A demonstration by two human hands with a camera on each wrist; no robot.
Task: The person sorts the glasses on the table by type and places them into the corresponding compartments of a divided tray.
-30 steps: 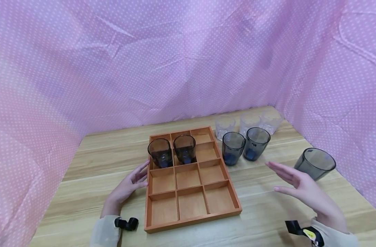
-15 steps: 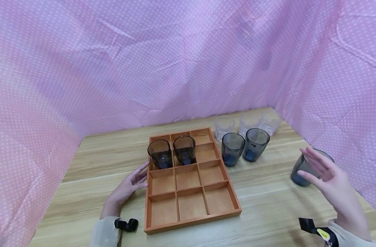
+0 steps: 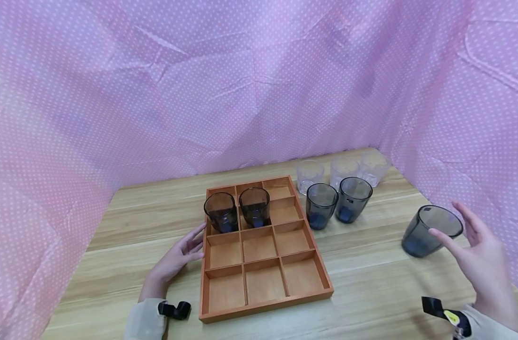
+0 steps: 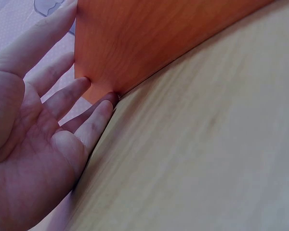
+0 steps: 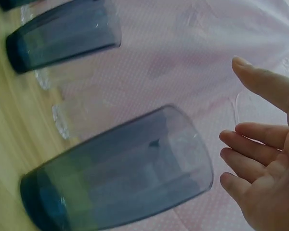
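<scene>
My left hand (image 3: 176,259) touches the left side of a compartmented wooden tray (image 3: 265,285) with its fingertips, fingers fairly straight. In the left wrist view those fingers (image 4: 70,98) press against the tray's orange-brown side wall (image 4: 135,43). At the right, my right hand (image 3: 484,262) is spread beside an upright grey drinking glass (image 3: 422,236), thumb and fingers near its rim. The right wrist view shows a gap between that glass (image 5: 120,173) and the hand (image 5: 265,163), which holds nothing. Two dark glasses (image 3: 221,215) (image 3: 254,208) stand in tray compartments towards the back left.
Two more grey glasses (image 3: 320,208) (image 3: 352,200) stand just right of the tray. Behind them are several clear glasses (image 3: 308,174) near the table's back edge. A pink dotted cloth (image 3: 250,94) hangs around the back and sides of the wooden table (image 3: 365,293).
My right hand has moved right, passing in front of the lone grey glass to its right side, with fingers spread. The left hand and the tray have stayed in place.
</scene>
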